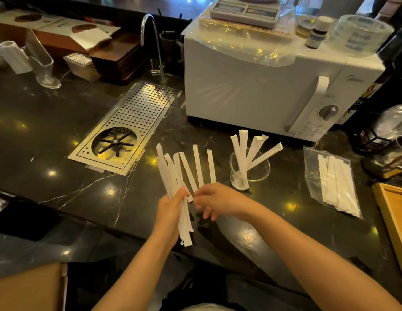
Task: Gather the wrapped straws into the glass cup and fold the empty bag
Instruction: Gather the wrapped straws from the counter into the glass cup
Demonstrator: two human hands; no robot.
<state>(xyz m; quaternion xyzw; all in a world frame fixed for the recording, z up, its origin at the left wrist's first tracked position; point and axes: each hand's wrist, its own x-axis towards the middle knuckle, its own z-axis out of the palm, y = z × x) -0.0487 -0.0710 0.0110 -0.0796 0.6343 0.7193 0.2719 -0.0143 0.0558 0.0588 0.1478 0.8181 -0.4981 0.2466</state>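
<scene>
The left hand is raised over the near edge of the dark desk, fingers closed around a fanned bunch of wrapped straws. The right hand reaches in from the right with loosely spread fingers, thumb and forefinger pinching the fan's rightmost straws. Just beyond, the glass cup holds several straws, and the bag lies to the right with straws inside.
</scene>
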